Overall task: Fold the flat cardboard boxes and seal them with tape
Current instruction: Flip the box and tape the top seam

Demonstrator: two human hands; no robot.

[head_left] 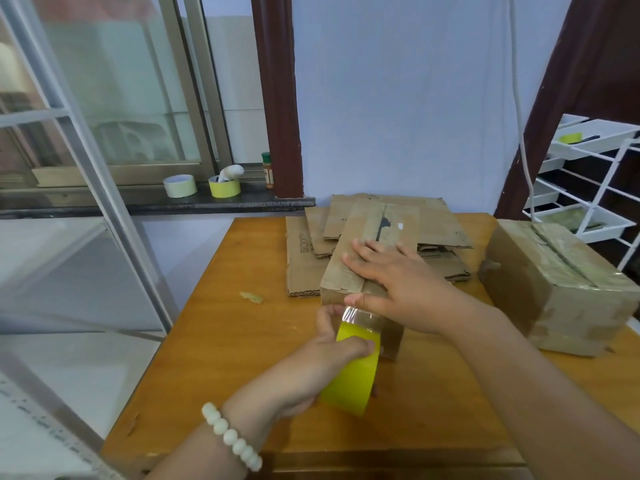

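Tape is going onto the small box, which stands near the middle of the wooden table with its top flaps down. The left hand has fingers and thumb curled round the yellow tape roll at six o'clock of the box, and a short clear strip runs from the roll up to the near face. The right hand lies flat on the top, fingers straight and a little apart, while its thumb presses the strip end against the near face just under the top edge. To do this step well, I think the thumb should hold the end firm while the roll is drawn up and over toward twelve o'clock, along the seam, with the strip tight and centred so that both flaps are caught; the flat palm must hold the flaps level, or the tape may wrinkle. What is inside this box cannot be seen. At three o'clock a larger box is closed with tape along its top, so its content is hidden too. At twelve o'clock, touching the small box, lies a pile of flat cardboard not yet folded. At two o'clock a white rack has trays: the upper one holds something yellow-green, a lower one something greenish that I cannot name. At ten o'clock, on the window sill, a second yellow roll has a white object standing in its core
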